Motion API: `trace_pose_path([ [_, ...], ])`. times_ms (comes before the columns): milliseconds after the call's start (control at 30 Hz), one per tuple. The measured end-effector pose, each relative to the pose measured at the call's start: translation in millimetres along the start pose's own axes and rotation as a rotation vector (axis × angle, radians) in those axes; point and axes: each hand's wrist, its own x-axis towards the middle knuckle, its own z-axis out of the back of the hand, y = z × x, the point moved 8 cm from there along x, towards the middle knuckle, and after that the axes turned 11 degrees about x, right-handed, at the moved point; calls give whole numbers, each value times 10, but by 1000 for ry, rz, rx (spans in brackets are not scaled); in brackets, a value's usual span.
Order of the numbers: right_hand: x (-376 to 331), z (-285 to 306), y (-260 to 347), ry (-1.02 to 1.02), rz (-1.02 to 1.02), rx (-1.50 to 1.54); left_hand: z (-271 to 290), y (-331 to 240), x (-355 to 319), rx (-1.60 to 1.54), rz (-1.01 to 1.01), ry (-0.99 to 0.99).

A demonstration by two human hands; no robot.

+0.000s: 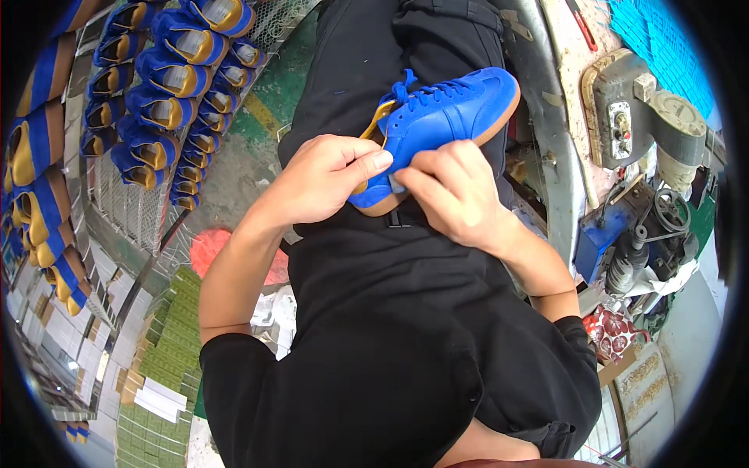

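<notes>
A blue lace-up sneaker [437, 117] with a tan gum sole lies across my lap, its toe to the upper right and its heel toward my belly. My left hand [331, 175] grips it at the heel collar, thumb on the outside and fingers partly hidden in the opening. Against the side near the heel, the bent, closed fingers of my right hand [460, 191] press. A small greyish piece [396, 184] shows at those fingertips; its kind is too small to tell. Blue laces [425, 93] are threaded, with a loop standing up at the collar.
Racks at the left hold several blue shoes [175, 78] with tan insides. Stacked green boxes [160, 355] stand at lower left, near a red bag [211, 253]. To my right is a metal-edged bench with a grey machine [624, 117] and a red-handled tool [581, 23].
</notes>
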Motion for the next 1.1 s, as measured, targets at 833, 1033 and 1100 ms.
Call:
trace_pose_path([
  [833, -760, 532, -1688, -972, -615, 612, 60, -2919, -3869, 1523, -1003, -1393],
  [1033, -694, 421, -1653, -879, -572, 577, 1052, -3837, -4841, 1313, -355, -1972],
  [1100, -747, 418, -1623, -922, -570, 567, 1756, -4129, -4698, 1375, 91, -1842],
])
